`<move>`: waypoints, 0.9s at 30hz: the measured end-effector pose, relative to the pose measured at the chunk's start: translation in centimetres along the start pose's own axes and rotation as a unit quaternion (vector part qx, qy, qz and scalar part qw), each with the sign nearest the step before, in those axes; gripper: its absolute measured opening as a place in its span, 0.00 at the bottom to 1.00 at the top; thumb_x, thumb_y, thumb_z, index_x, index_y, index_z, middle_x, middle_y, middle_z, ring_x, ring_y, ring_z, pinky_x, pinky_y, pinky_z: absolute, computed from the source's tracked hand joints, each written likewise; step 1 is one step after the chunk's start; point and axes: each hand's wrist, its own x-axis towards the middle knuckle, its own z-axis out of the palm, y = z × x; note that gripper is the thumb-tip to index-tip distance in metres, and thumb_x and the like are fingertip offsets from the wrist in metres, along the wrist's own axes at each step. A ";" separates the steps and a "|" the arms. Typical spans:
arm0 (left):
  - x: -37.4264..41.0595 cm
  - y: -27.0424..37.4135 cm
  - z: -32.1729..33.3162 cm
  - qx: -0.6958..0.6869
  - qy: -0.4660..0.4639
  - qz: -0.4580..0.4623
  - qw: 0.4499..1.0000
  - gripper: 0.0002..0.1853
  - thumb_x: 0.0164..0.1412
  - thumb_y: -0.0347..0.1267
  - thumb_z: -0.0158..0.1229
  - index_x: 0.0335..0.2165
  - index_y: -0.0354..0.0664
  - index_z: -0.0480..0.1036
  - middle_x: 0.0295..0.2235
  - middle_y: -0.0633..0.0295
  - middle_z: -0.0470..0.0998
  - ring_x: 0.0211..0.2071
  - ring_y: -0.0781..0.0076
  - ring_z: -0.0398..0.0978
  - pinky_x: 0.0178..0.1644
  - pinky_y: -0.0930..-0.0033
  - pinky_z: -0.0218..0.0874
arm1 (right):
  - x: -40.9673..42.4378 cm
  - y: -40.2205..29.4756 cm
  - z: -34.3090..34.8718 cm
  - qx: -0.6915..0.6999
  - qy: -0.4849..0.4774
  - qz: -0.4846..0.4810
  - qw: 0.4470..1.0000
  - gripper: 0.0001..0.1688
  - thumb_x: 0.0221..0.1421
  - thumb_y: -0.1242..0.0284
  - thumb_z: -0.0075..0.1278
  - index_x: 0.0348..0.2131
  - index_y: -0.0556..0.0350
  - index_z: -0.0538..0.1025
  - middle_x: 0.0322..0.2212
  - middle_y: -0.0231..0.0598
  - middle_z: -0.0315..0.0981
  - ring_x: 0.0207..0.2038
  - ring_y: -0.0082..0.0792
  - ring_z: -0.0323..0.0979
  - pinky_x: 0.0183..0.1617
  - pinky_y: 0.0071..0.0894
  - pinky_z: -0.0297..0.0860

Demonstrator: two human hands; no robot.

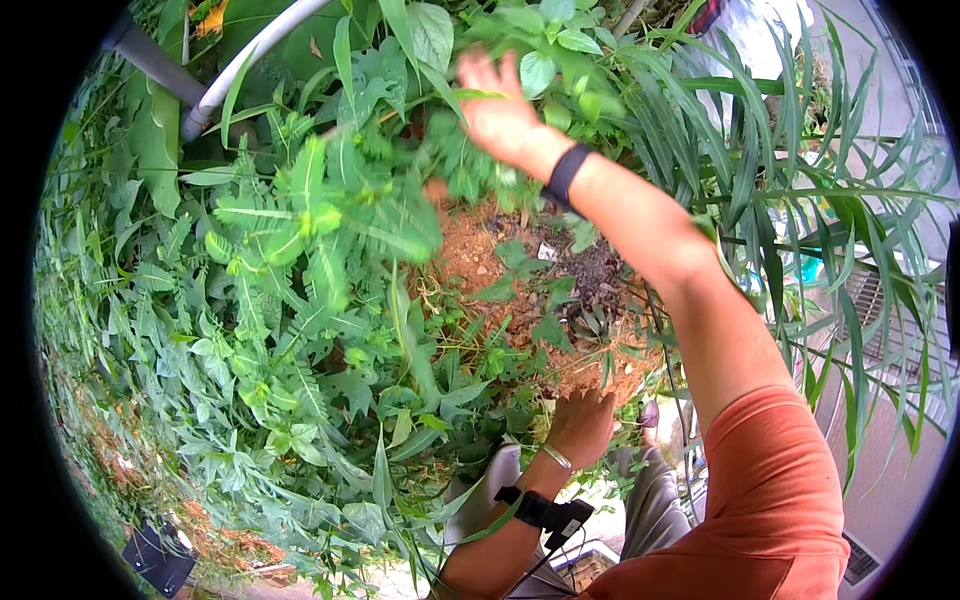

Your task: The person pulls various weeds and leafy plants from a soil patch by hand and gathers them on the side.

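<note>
My right hand [499,105] reaches out at the top, blurred, with its fingers apart among leafy weeds [536,45]. Leaves overlap it, but I see nothing gripped. Nearer my body is my left hand [581,429], back side up, by the edge of a patch of reddish soil [469,247]. Its fingertips point at the dirt, and what lies under them is hidden. Left of the soil, a feathery-leaved plant [307,217] is blurred. Dark ash-like soil [592,277] with small scraps lies below my right forearm.
Long-bladed stems [750,150] lean in from the right, against my right arm. A grey pipe [247,56] bends across the upper left. A thin black cable [667,352] runs past the soil. A metal grate [870,300] lies at right, a black object [159,555] at lower left.
</note>
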 end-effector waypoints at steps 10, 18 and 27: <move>-0.8 0.0 -0.8 -0.006 -0.020 -0.042 0.999 0.20 0.55 0.36 0.55 0.45 0.39 0.67 0.37 0.54 0.73 0.40 0.55 0.71 0.46 0.54 0.59 | -3.9 -2.6 7.8 0.520 -0.169 0.216 0.809 0.14 0.56 0.69 0.41 0.33 0.61 0.73 0.30 0.55 0.72 0.38 0.50 0.71 0.42 0.43 0.68; -1.3 1.7 1.6 0.012 -0.041 -0.056 0.998 0.21 0.54 0.35 0.55 0.46 0.39 0.66 0.38 0.51 0.73 0.41 0.51 0.71 0.47 0.52 0.60 | -16.7 -9.0 4.1 0.323 -0.244 0.087 0.910 0.08 0.47 0.69 0.42 0.25 0.50 0.72 0.23 0.40 0.70 0.28 0.37 0.71 0.29 0.37 0.68; -2.2 3.1 4.9 -0.062 -0.087 -0.061 0.992 0.18 0.53 0.37 0.57 0.36 0.30 0.72 0.35 0.43 0.76 0.40 0.46 0.74 0.45 0.53 0.63 | -27.4 -15.4 -10.2 0.454 -0.370 -0.018 0.810 0.12 0.48 0.78 0.41 0.30 0.57 0.76 0.28 0.51 0.76 0.32 0.49 0.76 0.34 0.46 0.72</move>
